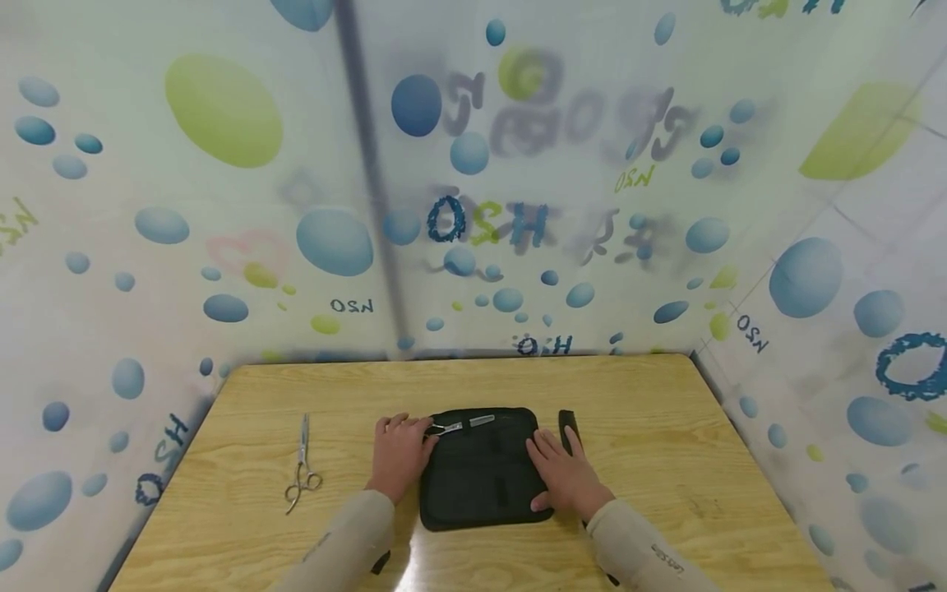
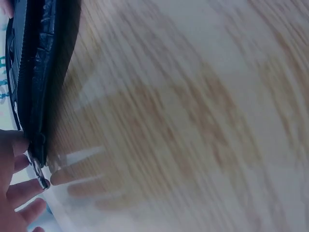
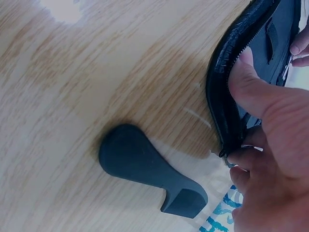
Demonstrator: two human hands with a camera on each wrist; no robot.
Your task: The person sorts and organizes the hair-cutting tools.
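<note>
A black zip case [image 1: 473,489] lies unfolded on the table, with a pair of scissors [image 1: 453,427] held under a strap near its far edge. My left hand [image 1: 399,454] grips the far left corner, its fingers beside the zipper pull [image 2: 41,176] and close to the scissors' finger rings. On the opposite side my right hand [image 1: 568,477] holds the case's rim, the thumb [image 3: 248,79] pressing inside the zipper and the fingers round the outer corner. Just right of that hand lies a black long-handled object [image 3: 137,157], its kind unclear and partly covered in the head view.
Another pair of silver scissors [image 1: 302,464] lies on the left part of the wooden table [image 1: 666,427], blades pointing away. Behind the table's far edge stands a white wall covering [image 1: 473,321] with blue and green spots and lettering.
</note>
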